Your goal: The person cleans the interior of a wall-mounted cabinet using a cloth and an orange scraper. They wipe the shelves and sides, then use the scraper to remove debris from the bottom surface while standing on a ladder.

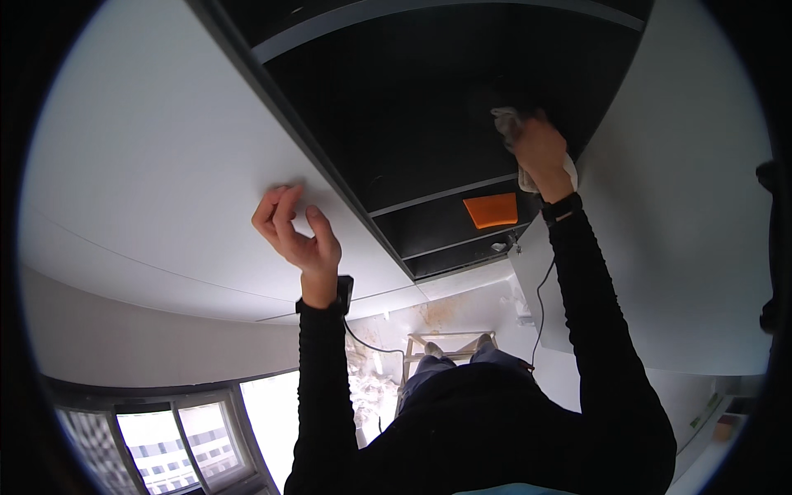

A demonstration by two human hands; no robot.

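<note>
Before me is a tall cabinet with a dark interior [396, 111] and shelves. My right hand [541, 148] grips a pale cloth [507, 124] inside the upper compartment, toward its right side. Part of the cloth hangs below the palm; hand and cloth are slightly blurred. My left hand [297, 229] is raised in front of the white cabinet panel [185, 154] on the left, its fingers loosely curled and apart, holding nothing. Whether its fingertips touch the panel I cannot tell. An orange flat item [492, 210] lies on a lower shelf, left of my right wrist.
On the right, a white door [668, 185] stands open beside my right arm. My feet are on a wooden stand [451, 337] above a stained floor [439, 312]. Thin cables [543, 291] hang near my wrists. A small whitish item [499, 246] lies on the lowest visible shelf. Windows [179, 442] are at lower left.
</note>
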